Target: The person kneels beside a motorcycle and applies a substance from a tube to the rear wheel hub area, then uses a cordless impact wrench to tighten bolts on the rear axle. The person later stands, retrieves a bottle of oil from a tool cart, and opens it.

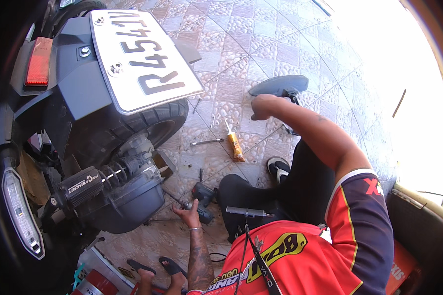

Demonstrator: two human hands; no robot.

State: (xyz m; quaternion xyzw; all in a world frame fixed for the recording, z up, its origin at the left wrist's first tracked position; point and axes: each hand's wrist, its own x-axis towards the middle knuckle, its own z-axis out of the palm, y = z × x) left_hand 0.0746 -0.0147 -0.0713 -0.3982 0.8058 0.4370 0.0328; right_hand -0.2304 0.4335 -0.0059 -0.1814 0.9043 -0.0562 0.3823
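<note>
My left hand is beside a dark cordless driver near the scooter's rear, with its fingers apart. Part of the driver is behind that hand. Reaching out over the tiles, my right hand is closed at the lower edge of a grey curved plastic panel with black brackets. Its fingertips are turned away, so what they hold is hidden. Between my hands lie an orange tube with a white nozzle and a metal wrench.
The scooter's rear tyre, shock absorber and dark housing fill the left. Its white plate juts over the wheel. Another person's sandalled feet are at the bottom, near a red can.
</note>
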